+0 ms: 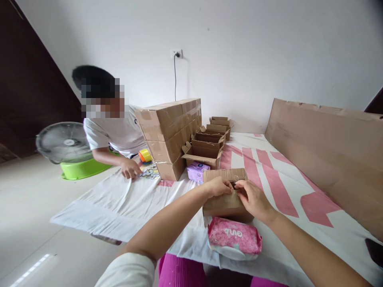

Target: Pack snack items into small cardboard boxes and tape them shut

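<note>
A small brown cardboard box point(228, 208) stands in front of me at the near side of the table, its top partly open with a dark gap inside. My left hand point(220, 187) has its fingers closed on the near upper edge of this box. Just beside it, my right hand point(253, 197) is closed too, fingers bent over the same edge. Their fingertips almost meet, and what lies beneath them is partly hidden. Against the near side of the box rests a pink soft pack point(235, 236). Behind the box on the left sits a purple pack point(197, 171).
A row of open cardboard boxes point(202, 153) runs back toward the wall. Left of it rise stacked taped boxes point(172, 137). A large cardboard sheet point(323, 147) leans on the right. Across the table another person point(119, 131) rests a hand on the cloth; tape rolls point(145, 156) lie nearby.
</note>
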`<state>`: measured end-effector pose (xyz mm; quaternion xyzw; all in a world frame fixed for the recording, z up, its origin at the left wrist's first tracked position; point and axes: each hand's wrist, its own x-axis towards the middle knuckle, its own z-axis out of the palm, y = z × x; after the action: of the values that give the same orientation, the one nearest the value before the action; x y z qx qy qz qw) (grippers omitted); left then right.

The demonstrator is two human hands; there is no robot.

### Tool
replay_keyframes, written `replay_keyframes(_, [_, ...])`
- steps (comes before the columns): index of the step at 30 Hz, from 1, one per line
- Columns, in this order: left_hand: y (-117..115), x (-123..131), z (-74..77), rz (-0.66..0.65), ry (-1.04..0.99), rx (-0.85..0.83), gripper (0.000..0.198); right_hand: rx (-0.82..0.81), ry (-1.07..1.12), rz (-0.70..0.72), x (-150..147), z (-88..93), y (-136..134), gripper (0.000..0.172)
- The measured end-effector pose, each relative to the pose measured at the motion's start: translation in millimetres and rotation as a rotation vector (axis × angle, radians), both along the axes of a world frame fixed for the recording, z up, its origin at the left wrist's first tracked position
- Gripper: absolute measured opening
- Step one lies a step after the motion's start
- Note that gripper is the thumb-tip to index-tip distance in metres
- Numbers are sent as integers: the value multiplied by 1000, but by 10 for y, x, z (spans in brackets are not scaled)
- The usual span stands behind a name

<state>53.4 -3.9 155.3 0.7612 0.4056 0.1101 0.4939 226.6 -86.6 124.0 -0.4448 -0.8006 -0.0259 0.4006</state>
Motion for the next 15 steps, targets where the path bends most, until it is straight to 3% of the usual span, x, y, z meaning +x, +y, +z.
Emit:
replay_keyframes(10, [-18, 36, -15, 12, -18, -14, 13, -79, 16, 24, -5, 8, 2, 27])
replay_keyframes(15, [-21, 28, -2, 5, -16, -31, 16, -33, 30, 0, 12, 21, -4, 25])
